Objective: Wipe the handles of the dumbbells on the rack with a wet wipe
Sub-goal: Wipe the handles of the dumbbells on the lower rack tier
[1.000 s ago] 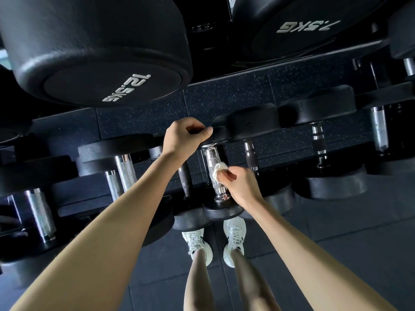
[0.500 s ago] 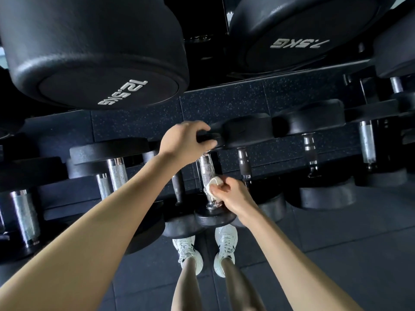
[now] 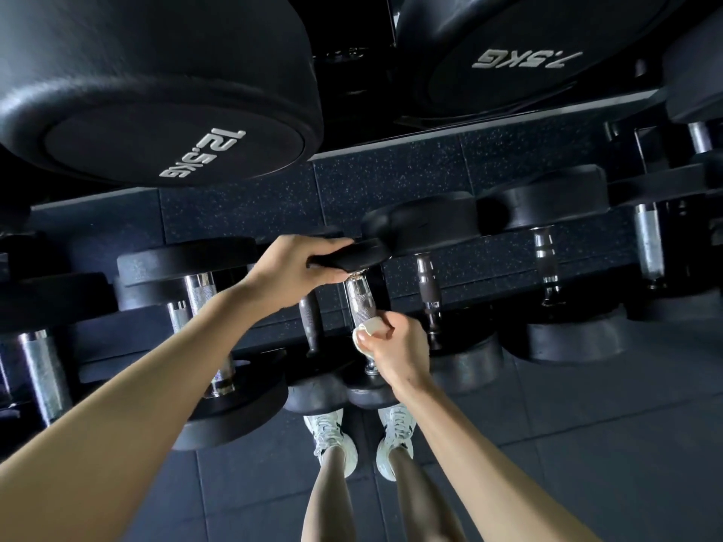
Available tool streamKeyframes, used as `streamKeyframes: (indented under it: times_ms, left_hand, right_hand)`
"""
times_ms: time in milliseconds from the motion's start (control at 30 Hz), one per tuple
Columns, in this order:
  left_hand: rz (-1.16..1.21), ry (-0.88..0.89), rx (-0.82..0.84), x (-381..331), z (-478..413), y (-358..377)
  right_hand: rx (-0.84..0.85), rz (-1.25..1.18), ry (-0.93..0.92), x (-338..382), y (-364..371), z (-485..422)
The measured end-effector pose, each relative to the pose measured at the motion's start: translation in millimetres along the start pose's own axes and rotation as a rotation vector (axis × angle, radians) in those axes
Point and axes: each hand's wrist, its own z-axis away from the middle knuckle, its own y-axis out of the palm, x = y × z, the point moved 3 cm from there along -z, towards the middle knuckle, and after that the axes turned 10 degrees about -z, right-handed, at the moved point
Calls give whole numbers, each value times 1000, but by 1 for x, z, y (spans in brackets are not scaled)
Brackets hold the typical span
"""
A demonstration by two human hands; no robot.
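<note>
- Head view: the left hand reaches to the far head of a small dumbbell on the lower tier of the rack. Its grip is clamped over the rubber edge, most likely to stop the weight rolling while it is rubbed.
- The right hand has its grip pinched on the wet wipe, a small white wad. It is pressed against the lower part of the knurled chrome handle, close to the near head.
- The upper stretch of that handle shows bare between the two hands, so this wipe looks only partly done.
- The neighbouring dumbbells lie side by side with their handles running front to back, leaving each handle reachable from above.
- Two big dumbbells marked 12.5KG and 7.5KG overhang from the upper tier, and white shoes stand on the dark floor.
</note>
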Motion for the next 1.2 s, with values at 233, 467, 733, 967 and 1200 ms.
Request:
streamKeyframes:
  times_ms: [233,467,733,967,1200]
  left_hand:
    - [43,-5,-36,0,5,10]
    - [190,-85,-198,-1,5,20]
    - [173,-78,-209,-3,0,20]
    - [174,-77,-198,-3,0,19]
    - [198,-73,-195,0,-2,19]
  right_hand:
    - [-25,-209,22,15,5,-2]
    - [-61,-406,64,23,4,-11]
    - [-443,44,-442,47,23,-6]
    - [-267,273,-661,23,30,8]
    - [-326,-218,-203,46,21,0]
